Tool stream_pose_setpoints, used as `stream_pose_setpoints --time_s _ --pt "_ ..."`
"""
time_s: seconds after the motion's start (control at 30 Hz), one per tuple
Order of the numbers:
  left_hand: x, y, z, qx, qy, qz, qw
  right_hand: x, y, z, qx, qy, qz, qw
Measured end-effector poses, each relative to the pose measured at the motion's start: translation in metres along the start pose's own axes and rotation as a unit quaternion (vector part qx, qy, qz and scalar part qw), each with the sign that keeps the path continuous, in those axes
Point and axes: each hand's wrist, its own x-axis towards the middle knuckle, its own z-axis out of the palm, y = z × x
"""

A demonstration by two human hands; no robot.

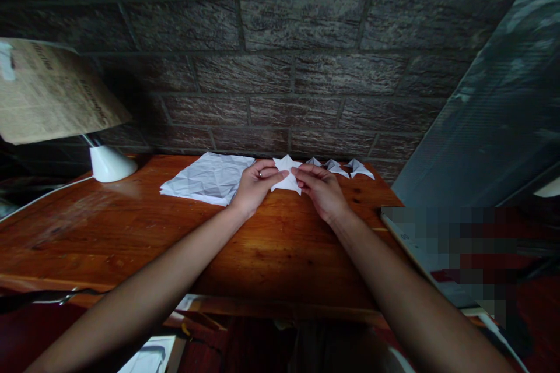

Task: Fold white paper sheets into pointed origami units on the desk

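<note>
Our left hand (252,188) and right hand (322,187) pinch a paper star (286,182) | creased sheets (207,178), folded pieces (336,167) near surface's (280,250) far edge

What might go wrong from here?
The left hand and right hand pinch the star-shaped paper, so an uneven pull might tear or crease it. The right hand is close to the small folded pieces and might knock them. The left hand, near the creased sheets, might drag them.

White paper (287,179) btwn fingers (277,176); orange-brown, wood-grained table (280,250) below; dk grey brick-patterned wall (301,23) behind; white, crease-lined sheets (205,178) to L.
</note>
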Motion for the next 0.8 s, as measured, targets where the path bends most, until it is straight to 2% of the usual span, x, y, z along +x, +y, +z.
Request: stream_pose_setpoints --time_s 0.23,0.33,0.5,0.8 --pt "0.0013 0.0017 -0.0014 -0.011 0.001 0.001 1.000 0.0021 -0.0012 -0.0015 -0.010 -0.016 0.005 1.000" --pt "0.0004 0.0033 -0.0009 -0.001 0.004 0.008 1.000 0.0019 -0.0026 -0.0023 -0.039 -0.029 -0.017 0.999" --pt "-0.0020 0.0023 0.0038 0.029 0.043 0.041 0.998 0.0010 -0.0013 -0.0006 -0.063 -0.014 -0.046 0.997" --pt "-0.0039 0.0000 0.0037 0.029 0.064 0.042 0.997 0.0017 0.0033 0.0018 -0.011 0.007 0.017 1.000"
